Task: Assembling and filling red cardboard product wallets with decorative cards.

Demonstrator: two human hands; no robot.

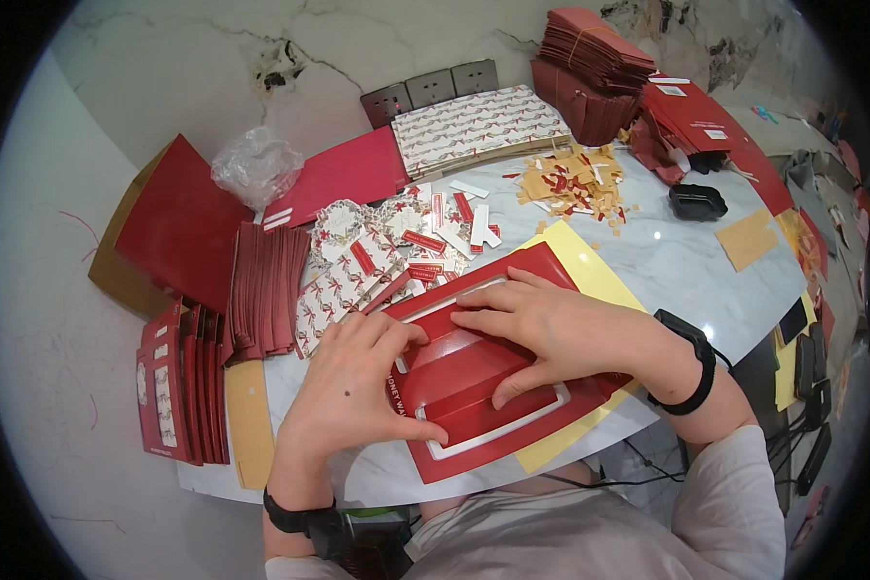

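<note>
A red cardboard packaging sleeve [471,464] lies slanted before me at the table's front edge, over a yellow sheet [587,264]. It has white-rimmed cut-outs, and glossy red panels [471,370] show in the middle. My left hand [355,391] spans its left end, thumb low and index finger curled higher, both touching the red surface. My right hand [544,326] rests over the middle and right part with its fingers spread. Part of the sleeve is hidden under both hands. White printing runs along its left edge.
Beyond the hands lie patterned cards and red tags [424,243]. A row of red envelopes [264,290] and several finished-looking packs [188,384] stand left. Paper scraps [576,181], a patterned stack [482,127], banded red envelopes [591,72] and a black tray [698,202] lie farther back.
</note>
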